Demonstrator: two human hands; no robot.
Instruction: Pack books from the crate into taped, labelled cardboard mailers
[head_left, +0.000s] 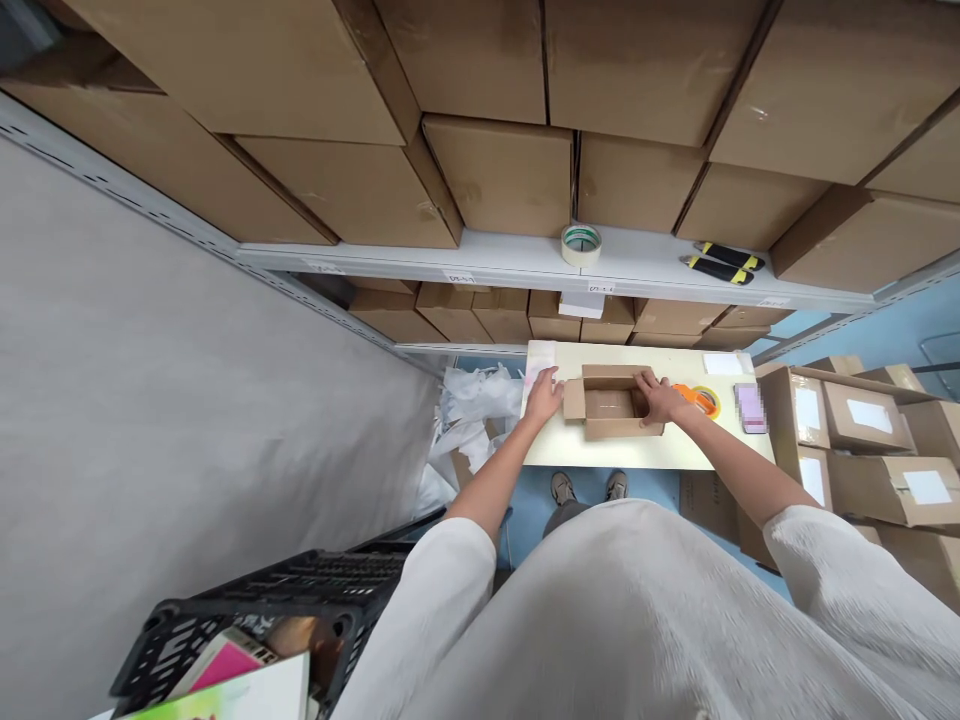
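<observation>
A small open cardboard box (pixel 611 428) lies on the cream tabletop (pixel 547 445), and I can see its bare inside. One flap (pixel 574 400) sticks out from its left end. Just left of that flap is my left hand (pixel 544 397), fingers apart and holding nothing; whether a fingertip touches the flap I cannot tell. My right hand (pixel 661 398) grips the box at its right end, fingers towards the far wall and thumb towards the near one. Close to the right hand lies an orange tape dispenser (pixel 694 399) with a yellow roll.
A phone (pixel 750 408) and a white paper (pixel 721 363) lie on the table's right side. Above, a shelf (pixel 510 258) carries large cartons, a tape roll (pixel 581 244) and black-yellow cutters (pixel 720 268). Labelled boxes (pixel 870 415) stand right, white wrapping (pixel 480 400) and a black crate (pixel 300 580) left.
</observation>
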